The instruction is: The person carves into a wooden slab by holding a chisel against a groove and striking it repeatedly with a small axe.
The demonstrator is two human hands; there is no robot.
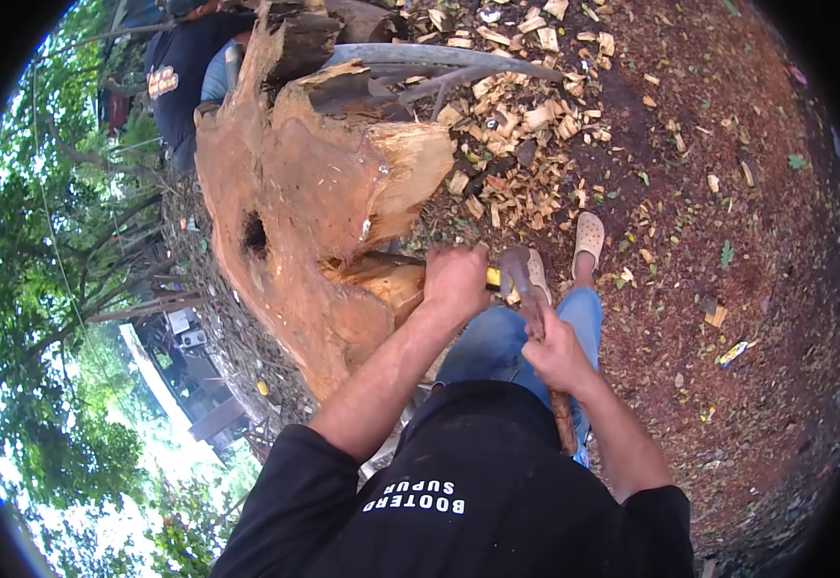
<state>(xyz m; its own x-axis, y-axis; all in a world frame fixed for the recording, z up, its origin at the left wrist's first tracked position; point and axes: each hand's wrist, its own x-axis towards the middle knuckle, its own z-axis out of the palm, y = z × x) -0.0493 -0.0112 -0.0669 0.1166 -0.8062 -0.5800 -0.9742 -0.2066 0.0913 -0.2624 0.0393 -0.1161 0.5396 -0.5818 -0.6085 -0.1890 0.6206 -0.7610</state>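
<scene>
A big reddish-brown piece of tree trunk stands in front of me and to the left, with a dark hole and pale, freshly cut wood on its right side. My left hand is closed round a chisel with a yellow end; its dark blade points left into a notch in the trunk, and the tip is hard to make out. In my right hand is a hammer, gripped by its wooden handle. The metal hammer head is beside the yellow end of the chisel; whether they touch is unclear.
Wood chips lie heaped on the ground beyond my feet. A curved grey branch juts out at the far side of the trunk. Another person in a dark shirt is behind the trunk at far left. My light clogs rest on brown soil.
</scene>
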